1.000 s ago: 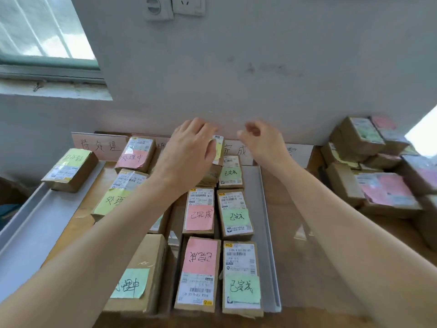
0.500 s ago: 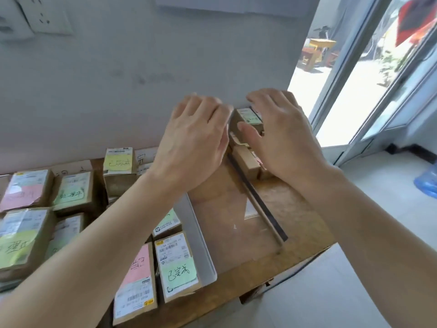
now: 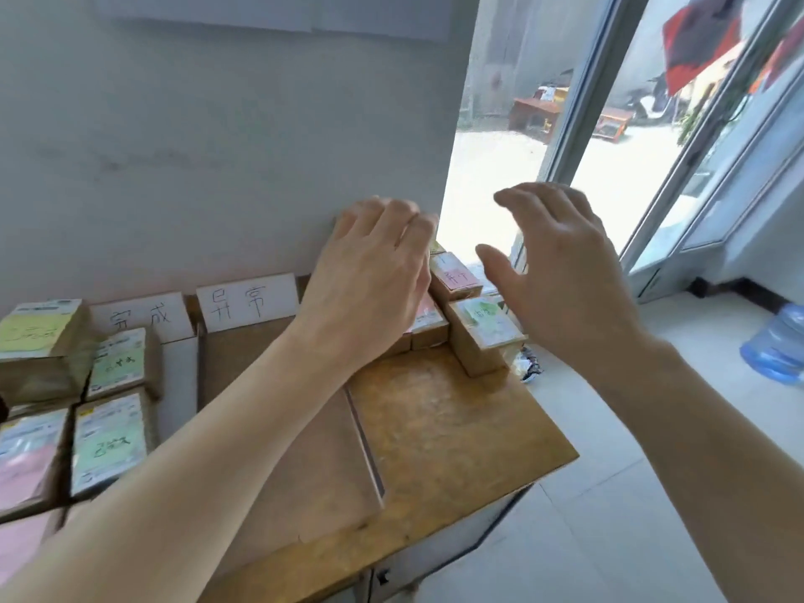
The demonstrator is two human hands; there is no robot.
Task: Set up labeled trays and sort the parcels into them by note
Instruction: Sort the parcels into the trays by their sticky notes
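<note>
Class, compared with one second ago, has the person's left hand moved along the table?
Yes: the left hand moved rightward, past the label card, to the unsorted parcel pile.

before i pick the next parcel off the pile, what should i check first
1. Right hand free: ok, open above the pile, holding nothing.
2. Left hand free: ok, fingers straight over the pile; whether it touches the parcels cannot be told.
3. Pink-note parcel note readable: cannot tell, writing blurred.
4. Green-note parcel safe from falling: not ok, it sits close to the table edge.
5. Label card upright: ok, it stands against the wall.
6. Tray in front of the card has room: ok.
</note>
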